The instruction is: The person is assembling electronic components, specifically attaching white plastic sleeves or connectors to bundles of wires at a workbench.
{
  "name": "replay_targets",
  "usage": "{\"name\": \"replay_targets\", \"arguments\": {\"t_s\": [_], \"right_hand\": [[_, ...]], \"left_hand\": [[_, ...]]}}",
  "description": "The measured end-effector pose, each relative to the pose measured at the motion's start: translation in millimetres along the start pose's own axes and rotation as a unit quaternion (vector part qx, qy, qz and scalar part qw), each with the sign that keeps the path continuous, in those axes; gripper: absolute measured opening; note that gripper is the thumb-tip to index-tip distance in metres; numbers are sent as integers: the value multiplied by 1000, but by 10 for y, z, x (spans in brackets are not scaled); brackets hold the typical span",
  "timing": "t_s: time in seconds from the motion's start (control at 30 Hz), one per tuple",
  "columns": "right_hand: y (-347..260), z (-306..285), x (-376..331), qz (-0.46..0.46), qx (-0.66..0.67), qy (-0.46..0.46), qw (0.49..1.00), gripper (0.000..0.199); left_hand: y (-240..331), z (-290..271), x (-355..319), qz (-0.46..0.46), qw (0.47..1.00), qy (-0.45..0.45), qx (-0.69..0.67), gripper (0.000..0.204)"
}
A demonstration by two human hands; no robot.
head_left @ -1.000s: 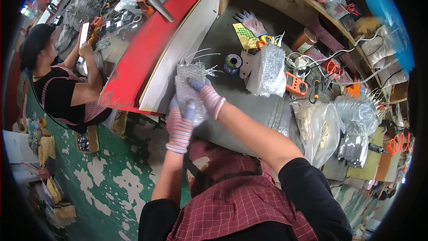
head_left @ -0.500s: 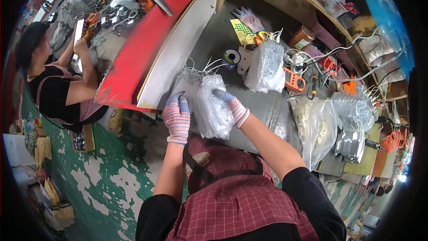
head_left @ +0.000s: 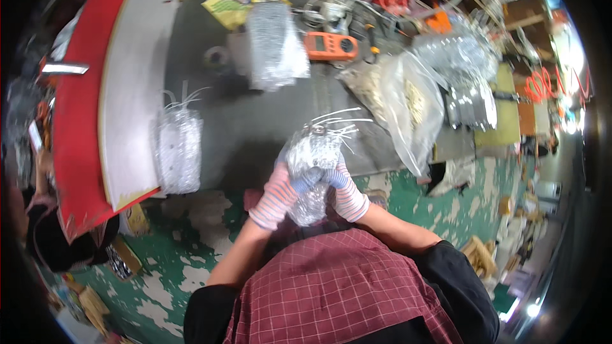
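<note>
In front of my apron I hold a bubble-wrapped bundle (head_left: 311, 153), with thin white wires sticking out of its far end. My left hand (head_left: 278, 194), in a striped glove with grey fingertips, grips its left side. The gloved right hand (head_left: 347, 192) is closed round the right side, and the thumbs meet on top of the wrap. Another wrapped bundle with wires (head_left: 180, 153) lies to the left beside the white panel, apart from my hands. Farther back on the dark table is a larger bubble-wrapped stack (head_left: 271, 44).
A red-edged white panel (head_left: 137, 89) bounds the table on the left. To the right are an orange meter (head_left: 330, 46), a clear bag of cream-coloured parts (head_left: 408, 99) and coiled red tubing (head_left: 548, 83). A wire spool (head_left: 217, 57) is blurred. Another person (head_left: 67, 236) is at far left.
My hands have come together round one wrapped bundle and lifted it off the table, toward me and rightward. The other stays by the panel. My view has turned right.
</note>
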State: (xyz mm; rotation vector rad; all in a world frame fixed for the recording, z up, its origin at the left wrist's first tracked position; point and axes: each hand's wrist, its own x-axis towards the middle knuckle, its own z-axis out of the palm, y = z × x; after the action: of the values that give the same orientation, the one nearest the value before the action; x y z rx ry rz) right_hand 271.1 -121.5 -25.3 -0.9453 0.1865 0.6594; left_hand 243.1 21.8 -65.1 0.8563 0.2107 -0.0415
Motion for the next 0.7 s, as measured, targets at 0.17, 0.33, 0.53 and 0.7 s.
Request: {"name": "replay_targets", "arguments": {"t_s": [0.17, 0.33, 0.53, 0.7], "right_hand": [[-188, -375, -157, 142, 193, 22, 971, 60], [-131, -540, -14, 138, 317, 125, 930, 40], [-384, -579, -90, 227, 256, 184, 921, 36], [-1050, -932, -570, 259, 20, 33, 965, 27]], "left_hand": [[-3, 186, 615, -235, 941, -229, 78, 65], [-56, 253, 923, -327, 892, -226, 214, 64], [132, 464, 908, -196, 716, -189, 642, 72], [263, 713, 481, 215, 496, -91, 836, 61]]}}
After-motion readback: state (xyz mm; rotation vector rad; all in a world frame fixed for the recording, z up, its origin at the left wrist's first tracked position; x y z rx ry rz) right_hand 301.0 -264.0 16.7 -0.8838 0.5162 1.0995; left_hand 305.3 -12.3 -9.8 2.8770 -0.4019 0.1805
